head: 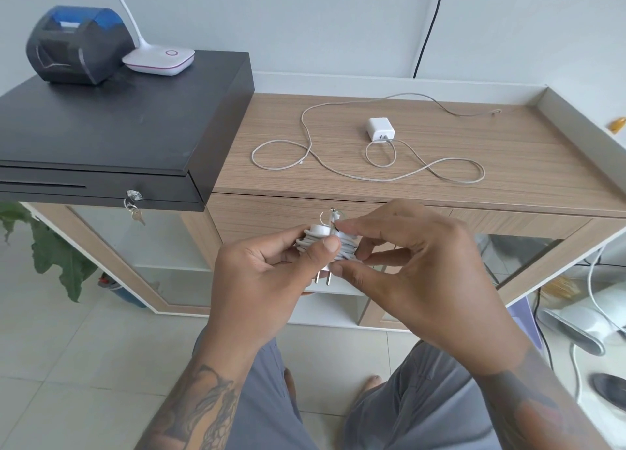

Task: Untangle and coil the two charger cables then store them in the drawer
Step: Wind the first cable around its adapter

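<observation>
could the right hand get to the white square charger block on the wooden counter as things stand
Probably not right away: the right hand pinches the coiled white cable bundle. The path to the white square charger block looks open otherwise.

A pale grey-white wall (338, 16) backs the scene, with a thin black cord (428, 29) hanging down it. Before it stands a light wood-grain cabinet with glass-fronted lower doors (440, 151), white-edged. A flat black metal cash-drawer box (111, 124) rests on its left end, carrying a dark grey printer with a blue lid (79, 43) and a white desk lamp base (159, 60). The floor is pale square tiles (84, 348), evenly daylit.
</observation>
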